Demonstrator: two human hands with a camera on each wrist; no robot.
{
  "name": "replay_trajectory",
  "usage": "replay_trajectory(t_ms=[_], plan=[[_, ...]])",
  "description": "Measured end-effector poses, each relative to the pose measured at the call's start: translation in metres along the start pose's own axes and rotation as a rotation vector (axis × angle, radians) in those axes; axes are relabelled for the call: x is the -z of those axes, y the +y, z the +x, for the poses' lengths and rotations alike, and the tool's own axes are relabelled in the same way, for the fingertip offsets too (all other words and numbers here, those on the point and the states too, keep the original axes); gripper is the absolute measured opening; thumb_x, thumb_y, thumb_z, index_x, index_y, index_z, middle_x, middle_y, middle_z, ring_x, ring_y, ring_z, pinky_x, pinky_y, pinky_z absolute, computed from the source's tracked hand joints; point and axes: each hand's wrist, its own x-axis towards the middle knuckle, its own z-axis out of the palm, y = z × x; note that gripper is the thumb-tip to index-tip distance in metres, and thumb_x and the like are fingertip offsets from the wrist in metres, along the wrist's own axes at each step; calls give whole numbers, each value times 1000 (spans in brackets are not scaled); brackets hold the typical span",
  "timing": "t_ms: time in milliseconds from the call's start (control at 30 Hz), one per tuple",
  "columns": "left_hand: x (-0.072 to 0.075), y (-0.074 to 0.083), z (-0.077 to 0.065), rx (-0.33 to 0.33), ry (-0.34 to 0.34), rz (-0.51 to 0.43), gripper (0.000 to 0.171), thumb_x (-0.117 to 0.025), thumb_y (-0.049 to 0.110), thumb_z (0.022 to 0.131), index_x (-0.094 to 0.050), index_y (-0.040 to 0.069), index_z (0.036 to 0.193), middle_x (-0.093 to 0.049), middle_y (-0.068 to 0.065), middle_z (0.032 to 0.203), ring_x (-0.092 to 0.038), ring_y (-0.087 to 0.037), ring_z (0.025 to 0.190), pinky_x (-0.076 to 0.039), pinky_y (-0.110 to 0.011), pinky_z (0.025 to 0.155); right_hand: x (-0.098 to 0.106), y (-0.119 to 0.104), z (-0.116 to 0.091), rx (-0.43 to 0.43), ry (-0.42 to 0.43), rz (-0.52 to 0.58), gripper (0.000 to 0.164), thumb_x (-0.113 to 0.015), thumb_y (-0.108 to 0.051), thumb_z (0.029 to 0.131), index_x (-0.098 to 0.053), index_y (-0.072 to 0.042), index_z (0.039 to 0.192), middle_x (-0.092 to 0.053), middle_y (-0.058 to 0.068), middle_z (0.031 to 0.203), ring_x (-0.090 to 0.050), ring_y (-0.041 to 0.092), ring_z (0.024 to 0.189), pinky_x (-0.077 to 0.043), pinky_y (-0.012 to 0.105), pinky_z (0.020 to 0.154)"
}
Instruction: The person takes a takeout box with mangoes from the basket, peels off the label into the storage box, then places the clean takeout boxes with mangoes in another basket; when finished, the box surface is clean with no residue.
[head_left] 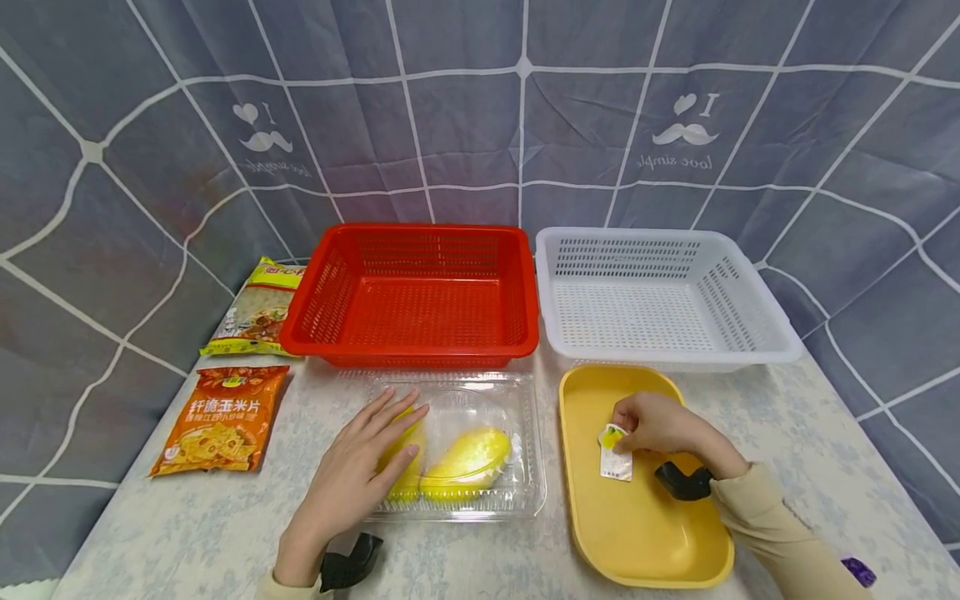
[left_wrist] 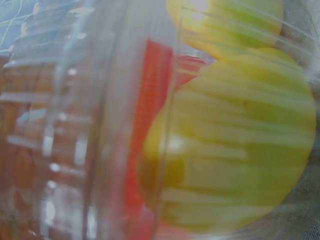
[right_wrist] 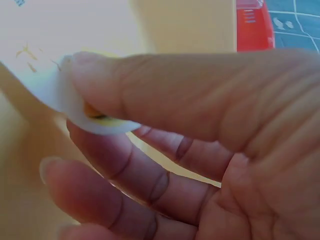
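A clear plastic clamshell box (head_left: 538, 467) lies in the middle of the table with two yellow mangoes (head_left: 467, 465) inside. On its lid, over the left half, my left hand (head_left: 360, 458) rests with fingers spread and nearly straight. The left wrist view looks through the ribbed plastic at a yellow-green mango (left_wrist: 230, 150). My right hand (head_left: 660, 425) is over the yellow tray (head_left: 637, 542). Between thumb and index finger it pinches a small white card (head_left: 616, 467) with a yellow fruit picture. In the right wrist view the thumb covers part of the card (right_wrist: 40, 75).
Behind stand a red plastic basket (head_left: 420, 350) and a white plastic basket (head_left: 675, 357), side by side. An orange snack bag (head_left: 223, 421) and a yellow-green food packet (head_left: 258, 312) lie at the left. A grey checked curtain (head_left: 465, 125) hangs around the table.
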Motion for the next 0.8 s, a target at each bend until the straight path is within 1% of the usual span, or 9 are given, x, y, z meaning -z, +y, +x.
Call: replay_trajectory(t_ms=[267, 433, 633, 800], plan=[[-1, 0, 1, -13, -5, -9, 45, -56, 32, 96, -50, 21, 140, -34, 4, 150, -20, -23, 140, -21, -54, 107, -6, -2, -2, -86, 23, -100, 24, -79, -10, 73, -55, -12, 74, -42, -5, 61, -39, 11, 56, -31, 26, 55], [0, 1, 0, -15, -7, -15, 46, -55, 32, 96, -50, 21, 140, -34, 3, 150, -20, -22, 140, -21, -55, 107, -8, -4, -2, -105, 41, -143, 26, -80, -10, 72, -54, -12, 75, -42, -4, 62, -40, 13, 58, -31, 28, 57], [2, 1, 0, -15, -13, -19, 46, -56, 31, 96, -50, 19, 140, -35, 2, 150, -19, -23, 141, -21, -56, 107, -11, -5, 0, -136, 44, -170, 24, -80, -12, 73, -57, -12, 80, -46, -3, 65, -43, 14, 60, -34, 29, 58], [3, 0, 1, -14, -13, -18, 45, -55, 31, 96, -50, 19, 140, -35, 2, 150, -19, -22, 141, -21, -56, 107, -11, -9, 2, -149, 69, -197, 26, -81, -12, 72, -57, -12, 84, -47, -3, 65, -44, 14, 59, -35, 29, 57]])
